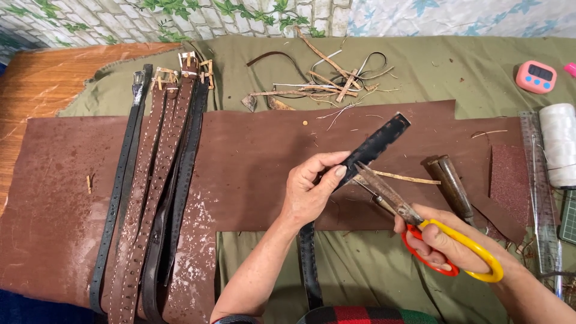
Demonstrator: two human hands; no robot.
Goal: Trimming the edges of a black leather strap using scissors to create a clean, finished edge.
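Note:
My left hand (pixel 309 189) pinches a black perforated belt strap (pixel 377 143) near its free end, which points up and to the right; the rest of the strap runs down under my wrist toward my lap. My right hand (pixel 447 240) grips scissors (pixel 414 216) with red and yellow handles. Their rusty blades are slightly apart and lie against the strap's lower edge, just right of my left thumb. A thin tan trimmed strip (pixel 408 177) lies right beside the blades.
Several brown and black belts (pixel 156 180) lie side by side on a large brown leather sheet (pixel 252 156). Leather scraps (pixel 318 81) sit at the back. A wooden-handled tool (pixel 451 183), clear ruler (pixel 540 192), white thread spool (pixel 559 144) and pink timer (pixel 536 76) are at right.

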